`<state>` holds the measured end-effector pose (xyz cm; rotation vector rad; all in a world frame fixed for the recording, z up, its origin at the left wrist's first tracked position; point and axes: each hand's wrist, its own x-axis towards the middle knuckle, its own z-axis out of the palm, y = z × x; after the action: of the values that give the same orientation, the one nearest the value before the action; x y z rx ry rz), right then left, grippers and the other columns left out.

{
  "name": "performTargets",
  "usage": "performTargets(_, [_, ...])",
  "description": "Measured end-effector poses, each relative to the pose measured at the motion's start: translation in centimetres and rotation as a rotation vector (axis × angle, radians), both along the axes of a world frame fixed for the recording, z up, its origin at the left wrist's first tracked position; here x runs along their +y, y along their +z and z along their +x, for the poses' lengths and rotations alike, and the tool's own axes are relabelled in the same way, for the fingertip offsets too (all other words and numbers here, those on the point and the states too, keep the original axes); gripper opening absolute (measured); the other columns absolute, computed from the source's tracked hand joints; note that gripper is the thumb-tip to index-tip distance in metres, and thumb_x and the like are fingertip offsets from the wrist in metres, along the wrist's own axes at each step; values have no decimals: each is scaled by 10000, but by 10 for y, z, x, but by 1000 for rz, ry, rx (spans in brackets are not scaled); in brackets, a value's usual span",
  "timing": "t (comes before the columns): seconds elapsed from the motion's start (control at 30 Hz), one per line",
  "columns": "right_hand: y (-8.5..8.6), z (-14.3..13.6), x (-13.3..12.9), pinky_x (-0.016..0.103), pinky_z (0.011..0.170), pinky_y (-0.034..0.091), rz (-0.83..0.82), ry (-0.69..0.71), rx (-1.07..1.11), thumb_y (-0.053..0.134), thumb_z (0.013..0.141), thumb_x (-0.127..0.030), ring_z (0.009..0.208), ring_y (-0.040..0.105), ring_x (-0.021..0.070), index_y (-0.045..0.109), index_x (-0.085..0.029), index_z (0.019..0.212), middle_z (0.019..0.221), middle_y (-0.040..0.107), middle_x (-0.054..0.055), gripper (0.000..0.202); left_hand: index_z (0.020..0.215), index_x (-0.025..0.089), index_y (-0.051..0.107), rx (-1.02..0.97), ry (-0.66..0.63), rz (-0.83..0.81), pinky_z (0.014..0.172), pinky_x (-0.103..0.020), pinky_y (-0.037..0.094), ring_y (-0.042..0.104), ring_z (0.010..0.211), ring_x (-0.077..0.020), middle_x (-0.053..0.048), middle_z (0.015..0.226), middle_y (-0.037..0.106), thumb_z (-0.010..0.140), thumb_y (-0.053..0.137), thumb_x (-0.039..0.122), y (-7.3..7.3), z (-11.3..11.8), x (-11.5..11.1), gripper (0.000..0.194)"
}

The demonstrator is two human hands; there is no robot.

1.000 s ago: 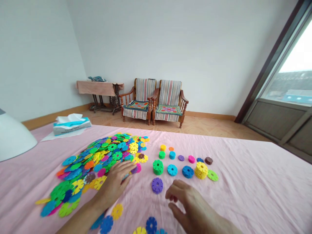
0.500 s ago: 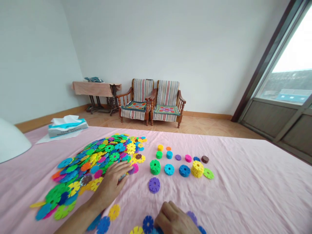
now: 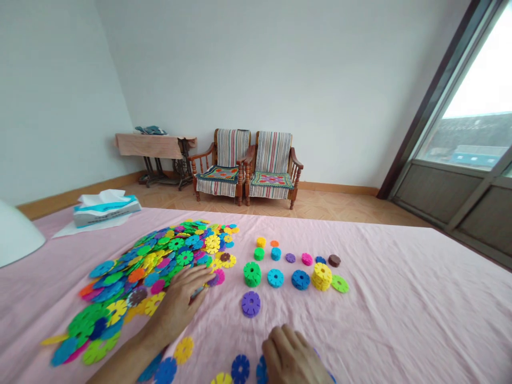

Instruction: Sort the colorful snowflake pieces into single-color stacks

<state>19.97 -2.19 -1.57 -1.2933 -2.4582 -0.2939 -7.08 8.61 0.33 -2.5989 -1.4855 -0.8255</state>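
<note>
My left hand (image 3: pixel 182 296) lies at the right edge of a heap of colourful notched plastic discs (image 3: pixel 160 256). Its fingers are stretched out, the tips beside a pink disc (image 3: pixel 220 276) and a purple one. A small bluish patch shows between thumb and fingers; I cannot make out what it is. Near the front edge of the view, my right hand (image 3: pixel 294 354) is curled palm down over loose discs, its fingertips hidden. Close by its left side are a dark blue disc (image 3: pixel 240 369) and a partly covered blue disc (image 3: pixel 261 370).
Sorted discs stand beyond my right hand: a purple stack (image 3: pixel 250 304), a green stack (image 3: pixel 252 274), a yellow stack (image 3: pixel 322 276), with smaller ones behind. A tissue box (image 3: pixel 106 210) sits at the back left on the pink cloth (image 3: pixel 400 298). Two wooden chairs (image 3: pixel 272 160) stand beyond.
My right hand has shifted slightly right, uncovering more of a blue disc and covering most of a purple one. My left hand stays in place at the heap.
</note>
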Motion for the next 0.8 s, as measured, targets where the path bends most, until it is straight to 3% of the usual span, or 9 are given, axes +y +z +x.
performTargets(0.17, [35, 28, 14, 319, 676, 483, -249, -120, 152, 510, 629, -15, 784, 590, 228, 585, -194, 818, 842, 628, 70, 271, 1110, 282, 703, -1, 0, -2, 987, -483, 479, 617, 1131, -273, -47, 1168, 710, 833, 586, 291, 0, 1, 0, 301])
performTargets(0.27, [48, 33, 14, 282, 719, 485, -428, -52, 278, 570, 636, -52, 854, 599, 208, 612, -188, 898, 907, 637, 59, 298, 1099, 280, 706, 8, 0, -6, 985, -485, 481, 620, 1125, -271, -48, 1167, 711, 832, 576, 279, 1, 1, 0, 297])
performTargets(0.37, [49, 28, 12, 261, 708, 482, -538, 76, 235, 688, 615, -128, 867, 609, 210, 640, -204, 942, 949, 654, 52, 339, 1087, 279, 711, 25, 0, -17, 995, -495, 471, 618, 1130, -272, -46, 1168, 710, 830, 564, 263, 3, 2, -1, 297])
performTargets(0.5, [41, 19, 12, 257, 686, 481, -510, 109, 110, 752, 661, -196, 819, 613, 209, 662, -190, 914, 927, 658, 67, 269, 1106, 262, 706, 23, 3, -21, 998, -509, 467, 615, 1135, -281, -53, 1173, 707, 824, 565, 258, 4, 3, -1, 316])
performTargets(0.63, [29, 17, 15, 274, 688, 496, -443, 133, 47, 815, 641, -318, 823, 619, 229, 656, -172, 919, 926, 656, 75, 351, 1090, 268, 714, -4, -7, -10, 975, -501, 489, 627, 1118, -283, -53, 1157, 715, 820, 579, 270, 5, 3, -1, 302])
performTargets(0.73, [19, 15, 15, 253, 635, 484, -286, 140, -5, 725, 730, -169, 734, 614, 191, 633, -173, 842, 847, 644, 52, 145, 1096, 275, 711, -9, -10, 5, 971, -483, 494, 631, 1112, -276, -52, 1154, 717, 817, 590, 272, 3, 2, 0, 304])
performTargets(0.8, [12, 13, 14, 252, 576, 460, -159, 121, -36, 647, 743, -68, 660, 594, 174, 598, -179, 774, 784, 624, 35, 125, 1110, 277, 704, -3, -10, 7, 972, -473, 494, 627, 1117, -271, -51, 1162, 713, 818, 594, 267, 1, 1, 0, 312])
